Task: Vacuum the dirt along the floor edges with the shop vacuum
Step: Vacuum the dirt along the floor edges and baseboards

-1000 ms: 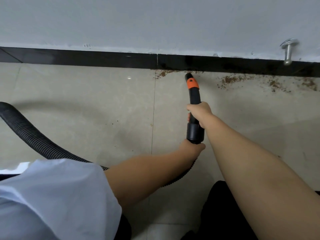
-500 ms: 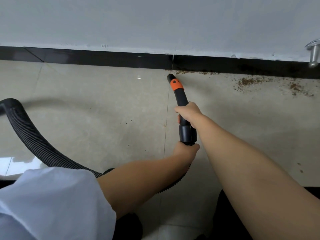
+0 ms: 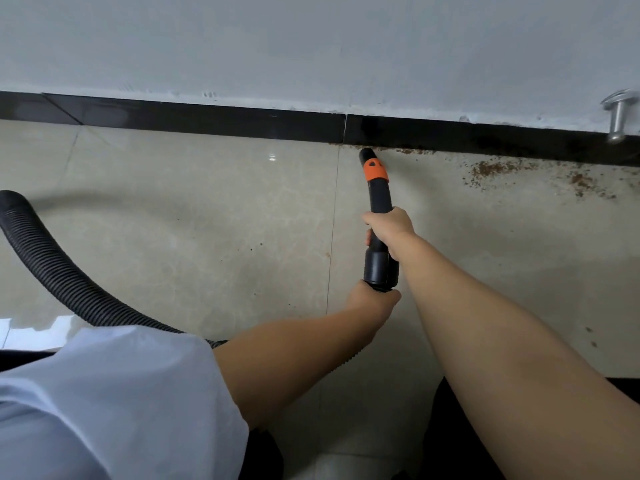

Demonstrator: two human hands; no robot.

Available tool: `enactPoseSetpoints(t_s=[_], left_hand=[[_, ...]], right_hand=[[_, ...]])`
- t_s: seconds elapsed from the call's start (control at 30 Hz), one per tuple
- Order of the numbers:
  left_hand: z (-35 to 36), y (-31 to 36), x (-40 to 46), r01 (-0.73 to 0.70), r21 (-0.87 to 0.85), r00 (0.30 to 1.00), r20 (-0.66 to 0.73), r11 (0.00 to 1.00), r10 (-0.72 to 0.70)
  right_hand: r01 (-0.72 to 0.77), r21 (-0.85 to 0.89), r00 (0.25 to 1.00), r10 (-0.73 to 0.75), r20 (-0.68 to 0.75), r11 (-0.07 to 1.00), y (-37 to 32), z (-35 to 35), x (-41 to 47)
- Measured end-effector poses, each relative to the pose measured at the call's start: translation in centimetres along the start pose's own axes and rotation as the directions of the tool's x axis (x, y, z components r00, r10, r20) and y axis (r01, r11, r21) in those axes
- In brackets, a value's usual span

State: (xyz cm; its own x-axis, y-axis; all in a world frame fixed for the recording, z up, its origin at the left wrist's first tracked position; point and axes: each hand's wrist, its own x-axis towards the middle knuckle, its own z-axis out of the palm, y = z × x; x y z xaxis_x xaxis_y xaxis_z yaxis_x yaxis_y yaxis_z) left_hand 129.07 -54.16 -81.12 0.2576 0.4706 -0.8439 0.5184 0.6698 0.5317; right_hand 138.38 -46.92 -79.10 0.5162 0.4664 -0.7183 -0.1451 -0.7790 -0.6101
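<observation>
A black vacuum nozzle (image 3: 379, 199) with an orange band points at the black baseboard (image 3: 207, 119), its tip touching the floor edge just right of a tile joint. My right hand (image 3: 389, 226) grips the nozzle's middle. My left hand (image 3: 372, 301) holds the ribbed black hose (image 3: 45, 258) where it joins the nozzle's rear end. Brown dirt (image 3: 498, 168) lies scattered along the baseboard to the right of the tip, with a thin line of crumbs beside the tip.
A metal door stop (image 3: 620, 112) sticks out of the grey wall at the far right. The hose loops away across the beige tiles to the left. My white sleeve (image 3: 104, 393) fills the lower left.
The nozzle tip has moved forward to the baseboard and slightly right past the tile joint. The dirt patch that lay by the joint is gone.
</observation>
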Motion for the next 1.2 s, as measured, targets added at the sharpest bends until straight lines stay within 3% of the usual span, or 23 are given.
enactPoseSetpoints(t_s=[0.53, 1.2], left_hand=[[6.6, 2.2, -0.4, -0.084, 0.123, 0.980, 0.192, 0.989, 0.060], [6.0, 2.4, 0.7, -0.075, 0.026, 0.990, 0.123, 0.997, 0.071]], right_hand=[[-0.089, 0.152, 0.977, 0.116, -0.179, 0.984, 2.1, -9.2, 1.7], [-0.021, 0.071, 0.997, 0.026, -0.071, 0.997, 0.5, -7.2, 2.5]])
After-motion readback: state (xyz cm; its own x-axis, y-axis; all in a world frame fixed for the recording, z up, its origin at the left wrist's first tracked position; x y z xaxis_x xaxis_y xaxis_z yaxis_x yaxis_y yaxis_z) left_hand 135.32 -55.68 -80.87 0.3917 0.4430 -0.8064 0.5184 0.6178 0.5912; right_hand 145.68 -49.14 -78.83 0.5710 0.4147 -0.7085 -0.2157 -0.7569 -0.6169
